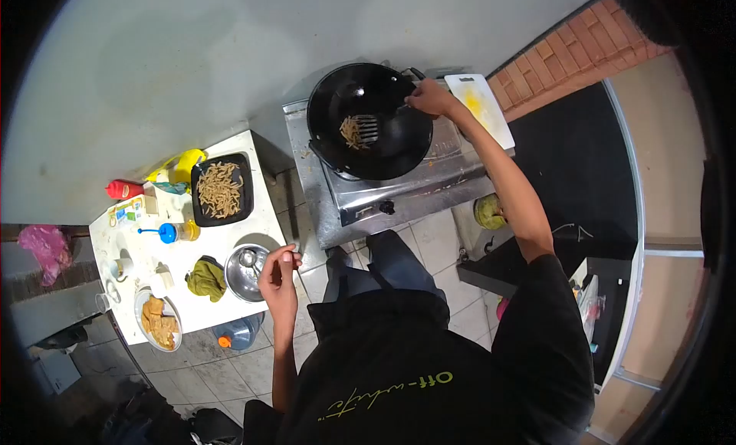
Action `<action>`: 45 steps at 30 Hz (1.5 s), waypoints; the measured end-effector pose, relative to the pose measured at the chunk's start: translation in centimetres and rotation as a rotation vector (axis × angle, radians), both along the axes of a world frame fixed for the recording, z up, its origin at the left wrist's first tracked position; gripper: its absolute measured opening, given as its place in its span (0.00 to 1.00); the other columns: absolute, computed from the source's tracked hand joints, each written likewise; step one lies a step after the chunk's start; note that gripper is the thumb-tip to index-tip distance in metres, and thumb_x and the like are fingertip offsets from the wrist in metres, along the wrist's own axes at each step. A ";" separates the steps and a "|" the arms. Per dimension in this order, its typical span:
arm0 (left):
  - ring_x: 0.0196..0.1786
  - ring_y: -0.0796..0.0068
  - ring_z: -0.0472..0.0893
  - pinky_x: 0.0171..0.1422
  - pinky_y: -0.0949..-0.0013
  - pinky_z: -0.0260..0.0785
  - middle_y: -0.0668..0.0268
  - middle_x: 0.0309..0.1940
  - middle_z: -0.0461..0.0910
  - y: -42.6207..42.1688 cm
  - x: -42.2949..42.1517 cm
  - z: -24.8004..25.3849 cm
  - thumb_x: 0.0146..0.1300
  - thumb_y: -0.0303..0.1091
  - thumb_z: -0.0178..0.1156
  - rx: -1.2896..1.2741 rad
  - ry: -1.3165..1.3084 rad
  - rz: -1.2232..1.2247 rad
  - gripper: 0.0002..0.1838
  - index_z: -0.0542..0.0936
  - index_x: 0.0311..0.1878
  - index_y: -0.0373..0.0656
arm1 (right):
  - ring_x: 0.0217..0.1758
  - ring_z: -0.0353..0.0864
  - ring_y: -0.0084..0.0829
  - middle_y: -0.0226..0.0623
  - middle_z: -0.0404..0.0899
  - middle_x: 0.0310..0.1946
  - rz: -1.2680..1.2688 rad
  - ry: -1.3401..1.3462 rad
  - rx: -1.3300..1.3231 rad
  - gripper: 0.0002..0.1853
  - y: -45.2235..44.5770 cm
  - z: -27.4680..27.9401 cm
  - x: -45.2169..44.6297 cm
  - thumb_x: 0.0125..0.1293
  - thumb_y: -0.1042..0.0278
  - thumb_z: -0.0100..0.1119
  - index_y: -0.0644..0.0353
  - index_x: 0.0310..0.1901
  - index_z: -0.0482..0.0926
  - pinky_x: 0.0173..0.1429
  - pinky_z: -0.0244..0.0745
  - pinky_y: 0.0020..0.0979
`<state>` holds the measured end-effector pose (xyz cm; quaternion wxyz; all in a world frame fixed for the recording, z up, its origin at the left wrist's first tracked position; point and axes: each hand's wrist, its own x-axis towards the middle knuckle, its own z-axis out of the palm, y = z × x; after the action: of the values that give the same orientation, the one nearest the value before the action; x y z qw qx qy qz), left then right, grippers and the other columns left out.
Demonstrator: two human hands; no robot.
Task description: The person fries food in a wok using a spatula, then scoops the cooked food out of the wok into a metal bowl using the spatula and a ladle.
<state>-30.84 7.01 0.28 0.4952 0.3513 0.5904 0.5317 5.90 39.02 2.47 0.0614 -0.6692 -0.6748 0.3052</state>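
Observation:
A black wok (391, 157) sits on the metal stove (337, 207). My right hand (431, 98) is closed round the handle of a slotted spatula (369, 129), whose head lies in the wok beside a small heap of brownish strips (353, 132). My left hand (280, 279) is raised near the right edge of the white table (199, 269), its fingers bent and partly apart, with nothing seen in them. Beside it is a steel bowl (239, 285) with a spoon inside. More brownish strips fill a black tray (247, 207) on the table.
A white cutting board (494, 119) with yellow stains lies right of the wok. The table also holds a green cloth (205, 279), a blue-capped bottle (167, 233), a red bottle (124, 189) and a bowl of brown pieces (159, 322). A water jug (244, 334) stands on the floor.

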 end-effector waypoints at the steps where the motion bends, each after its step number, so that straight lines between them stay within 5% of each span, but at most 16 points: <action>1: 0.37 0.80 0.77 0.45 0.74 0.70 0.66 0.33 0.80 0.3 0.0 0.0 0.73 0.34 0.56 0.005 0.007 0.011 0.12 0.81 0.48 0.34 | 0.15 0.71 0.26 0.33 0.71 0.14 -0.008 0.001 0.005 0.17 -0.9 1.6 -0.3 0.60 0.58 0.65 0.69 0.30 0.83 0.18 0.69 0.32; 3: 0.36 0.79 0.77 0.45 0.75 0.70 0.65 0.33 0.80 -0.4 0.1 -0.7 0.73 0.34 0.56 0.048 -0.013 0.101 0.12 0.81 0.48 0.34 | 0.15 0.71 0.26 0.33 0.71 0.13 0.041 -0.025 -0.014 0.16 -1.3 4.8 1.8 0.58 0.59 0.66 0.67 0.31 0.85 0.21 0.70 0.31; 6: 0.37 0.79 0.78 0.46 0.74 0.71 0.65 0.35 0.81 -0.7 0.9 -1.4 0.73 0.34 0.56 0.044 -0.014 0.133 0.12 0.81 0.49 0.34 | 0.26 0.81 0.37 0.44 0.82 0.23 0.080 -0.057 0.380 0.15 -1.9 4.9 3.6 0.57 0.61 0.65 0.69 0.31 0.81 0.28 0.74 0.37; 12: 0.38 0.79 0.79 0.45 0.75 0.71 0.64 0.36 0.81 -2.3 2.9 0.5 0.73 0.33 0.56 0.049 0.065 0.091 0.12 0.81 0.48 0.34 | 0.40 0.82 0.59 0.61 0.81 0.35 0.193 -0.332 0.415 0.14 0.5 -1.1 2.4 0.58 0.63 0.64 0.69 0.34 0.79 0.45 0.77 0.45; 17: 0.38 0.80 0.79 0.47 0.75 0.71 0.65 0.35 0.83 -3.4 5.0 1.4 0.73 0.34 0.57 0.060 0.103 0.232 0.12 0.82 0.48 0.35 | 0.39 0.83 0.56 0.59 0.81 0.32 0.326 -0.261 0.436 0.15 0.6 -1.2 -1.9 0.59 0.62 0.64 0.71 0.34 0.80 0.43 0.79 0.44; 21: 0.37 0.80 0.77 0.45 0.75 0.70 0.64 0.35 0.82 -4.7 8.5 1.7 0.73 0.34 0.57 0.064 0.046 0.413 0.12 0.81 0.48 0.34 | 0.34 0.84 0.39 0.53 0.82 0.35 0.247 -0.095 -0.063 0.22 0.9 3.5 -1.4 0.61 0.54 0.65 0.70 0.43 0.82 0.39 0.79 0.39; 23: 0.37 0.80 0.77 0.44 0.75 0.69 0.64 0.35 0.82 -5.4 10.6 1.0 0.73 0.33 0.56 0.057 0.011 0.466 0.12 0.81 0.48 0.34 | 0.26 0.81 0.43 0.53 0.79 0.22 0.315 0.057 0.252 0.18 0.4 4.4 0.3 0.61 0.60 0.62 0.71 0.29 0.81 0.36 0.76 0.42; 24: 0.37 0.80 0.77 0.44 0.75 0.69 0.64 0.35 0.82 -5.5 11.8 0.9 0.73 0.33 0.56 0.040 0.008 0.480 0.12 0.81 0.48 0.34 | 0.26 0.81 0.43 0.53 0.79 0.22 0.332 0.064 0.248 0.18 1.5 3.5 1.5 0.61 0.60 0.62 0.71 0.29 0.81 0.36 0.76 0.42; 26: 0.37 0.80 0.77 0.44 0.75 0.69 0.65 0.36 0.82 -5.2 14.0 1.0 0.73 0.33 0.57 0.016 -0.006 0.466 0.11 0.82 0.49 0.35 | 0.24 0.80 0.43 0.52 0.77 0.20 0.487 0.148 0.671 0.17 3.9 0.8 4.1 0.60 0.61 0.62 0.72 0.27 0.80 0.33 0.75 0.44; 29: 0.38 0.80 0.78 0.46 0.75 0.70 0.65 0.36 0.82 -4.8 17.0 1.4 0.72 0.33 0.57 0.009 -0.038 0.456 0.11 0.82 0.49 0.35 | 0.31 0.83 0.53 0.58 0.80 0.25 0.487 -0.055 0.270 0.15 3.9 3.4 3.5 0.60 0.64 0.61 0.73 0.28 0.79 0.39 0.77 0.46; 36: 0.40 0.77 0.78 0.47 0.72 0.70 0.63 0.36 0.81 -6.6 20.3 1.4 0.73 0.32 0.56 -0.053 0.129 0.480 0.12 0.81 0.49 0.33 | 0.40 0.81 0.60 0.63 0.79 0.29 0.483 -0.093 0.421 0.14 1.0 0.0 0.1 0.61 0.67 0.58 0.74 0.29 0.78 0.47 0.75 0.50; 42: 0.38 0.77 0.78 0.45 0.72 0.71 0.61 0.36 0.81 -9.7 23.8 0.8 0.74 0.34 0.55 -0.119 0.127 0.754 0.13 0.81 0.48 0.33 | 0.42 0.81 0.60 0.62 0.80 0.32 0.480 0.037 0.190 0.14 1.4 2.4 1.4 0.62 0.66 0.60 0.73 0.31 0.82 0.48 0.75 0.46; 45: 0.38 0.77 0.78 0.44 0.73 0.71 0.61 0.36 0.81 -8.8 25.2 1.1 0.73 0.33 0.55 -0.148 0.089 0.761 0.12 0.81 0.48 0.33 | 0.41 0.81 0.59 0.62 0.80 0.31 0.413 0.123 0.370 0.14 1.3 3.7 3.9 0.62 0.66 0.60 0.73 0.30 0.81 0.49 0.75 0.46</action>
<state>-5.63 -1.84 1.36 0.2602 0.0932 0.7361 0.6178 9.76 40.27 6.19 0.1598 -0.4753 -0.8360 0.2230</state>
